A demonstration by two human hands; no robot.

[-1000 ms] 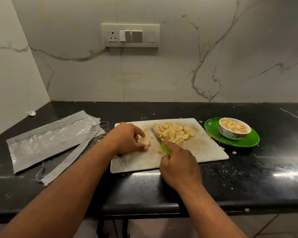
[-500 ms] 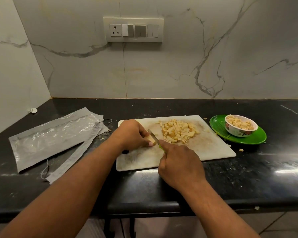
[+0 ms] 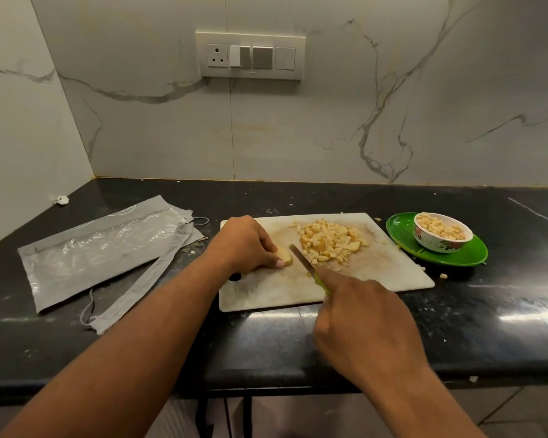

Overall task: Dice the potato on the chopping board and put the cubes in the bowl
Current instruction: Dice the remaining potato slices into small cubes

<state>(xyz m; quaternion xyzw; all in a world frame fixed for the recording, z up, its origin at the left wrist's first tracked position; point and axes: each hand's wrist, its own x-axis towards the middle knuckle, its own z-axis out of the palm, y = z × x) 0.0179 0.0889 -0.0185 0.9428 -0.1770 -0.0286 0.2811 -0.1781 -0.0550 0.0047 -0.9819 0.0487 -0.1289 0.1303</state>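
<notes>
A white chopping board (image 3: 393, 273) lies on the black counter. My left hand (image 3: 244, 241) holds a small potato piece (image 3: 284, 256) down on the board's left part. My right hand (image 3: 361, 324) grips a green-handled knife (image 3: 302, 260), forefinger along its back, with the blade just right of the potato piece. A heap of potato cubes (image 3: 329, 241) lies on the board behind the blade. To the right, a flowered bowl (image 3: 440, 243) filled with cubes stands on a green plate (image 3: 465, 257).
A grey and clear plastic pouch (image 3: 102, 248) and a grey strip lie on the counter to the left. A few stray cubes (image 3: 443, 275) sit on the counter beside the plate. The marble wall with a switch panel (image 3: 250, 55) rises behind.
The blade has come up against the right side of the potato piece, which it stood apart from a second ago. My left hand stays on the piece. The camera has shifted slightly.
</notes>
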